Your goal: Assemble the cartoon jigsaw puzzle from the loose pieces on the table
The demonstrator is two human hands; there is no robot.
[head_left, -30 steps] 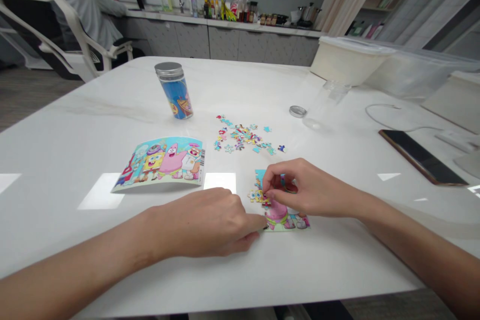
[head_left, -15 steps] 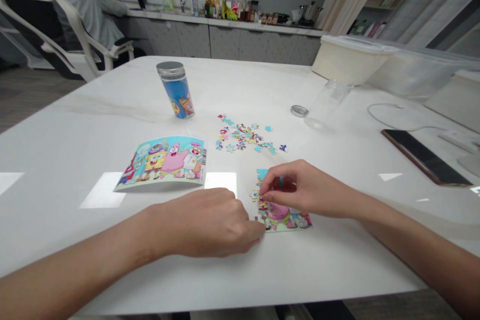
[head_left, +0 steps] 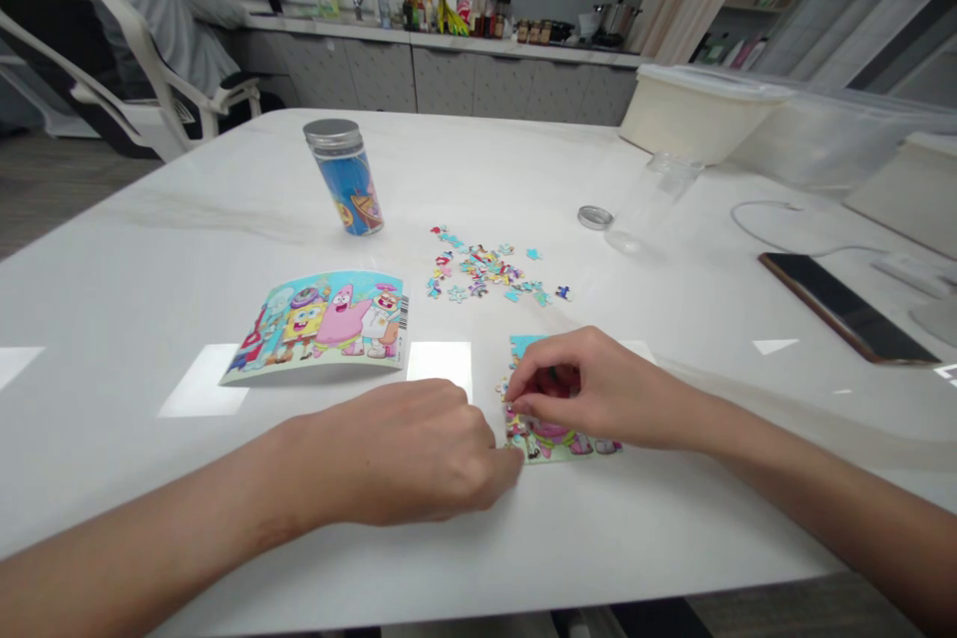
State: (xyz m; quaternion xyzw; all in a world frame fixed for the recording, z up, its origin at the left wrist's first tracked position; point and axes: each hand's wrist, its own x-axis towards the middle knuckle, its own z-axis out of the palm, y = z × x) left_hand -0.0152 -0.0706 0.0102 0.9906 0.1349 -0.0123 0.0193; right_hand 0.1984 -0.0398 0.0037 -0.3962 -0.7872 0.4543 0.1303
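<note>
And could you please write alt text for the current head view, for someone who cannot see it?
A right hand bends over a partly assembled cartoon puzzle on a white table, with the left hand at its near left corner. Farther back are loose pieces and a lidded jar; a printed picture lies left, a phone right.

White tabletop [head_left: 449,563] before me, faintly veined in beige. Joined puzzle [head_left: 553,439]: pink, lime, turquoise. Loose pieces [head_left: 489,264]: mixed turquoise, yellow, red. Picture card [head_left: 321,324]: yellow and pink cartoon figures [head_left: 340,319] on turquoise, black-striped barcode [head_left: 404,312]. Jar [head_left: 348,189]: blue, printed with yellow; silver lid [head_left: 333,133]. Cabinets [head_left: 366,72]: grey, dark-flecked.
</note>
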